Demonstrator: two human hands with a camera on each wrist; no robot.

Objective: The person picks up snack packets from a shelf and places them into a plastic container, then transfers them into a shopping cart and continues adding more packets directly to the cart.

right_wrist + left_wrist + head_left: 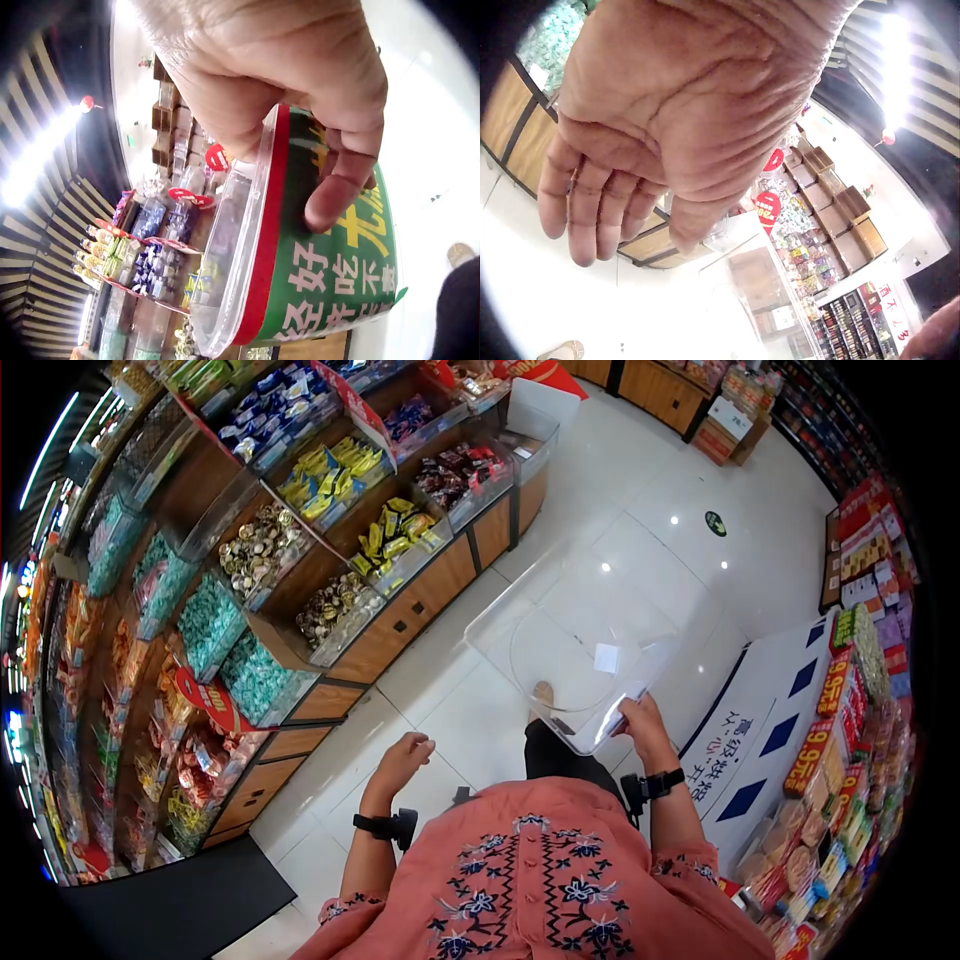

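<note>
My right hand grips one edge of a clear plastic tub, thumb on one side and fingers curled over the other. In the right wrist view a green label with white and yellow characters and a red top band covers the gripped side. The tub is see-through in the head view, with a small white sticker on it and floor showing through. My left hand hangs in the air left of the tub with nothing in it; its fingers are loosely bent in the left wrist view.
Tiered wooden candy bins run along the left, holding teal-wrapped candies, yellow packets and gold-wrapped sweets. A white-sided display with packaged snacks stands on the right. Tiled floor lies between, with cardboard boxes further back.
</note>
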